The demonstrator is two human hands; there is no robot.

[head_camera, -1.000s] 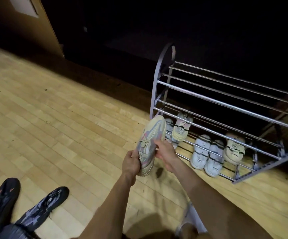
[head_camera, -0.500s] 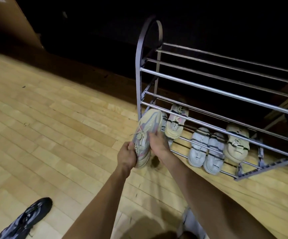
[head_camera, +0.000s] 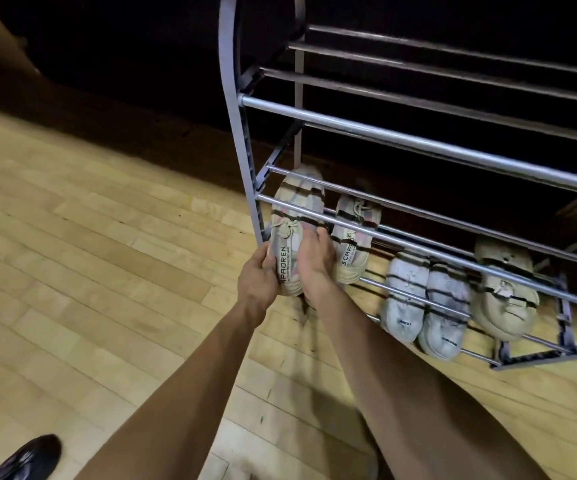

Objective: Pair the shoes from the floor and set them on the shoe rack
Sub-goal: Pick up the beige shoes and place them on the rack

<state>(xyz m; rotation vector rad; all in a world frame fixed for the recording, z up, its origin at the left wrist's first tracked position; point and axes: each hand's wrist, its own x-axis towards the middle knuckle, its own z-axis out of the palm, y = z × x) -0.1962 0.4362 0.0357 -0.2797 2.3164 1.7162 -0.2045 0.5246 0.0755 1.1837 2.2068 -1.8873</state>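
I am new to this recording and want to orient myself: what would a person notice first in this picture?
First, both hands, the left hand and right hand, hold a beige striped sneaker at the left end of the shoe rack's bottom tier, beside its matching sneaker. Further right sit a white pair and one tan shoe. A black shoe lies on the floor, lower left.

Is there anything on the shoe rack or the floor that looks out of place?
One black shoe lies alone on the floor at the lower left, far from the rack. One tan shoe sits on the bottom shelf without a partner.
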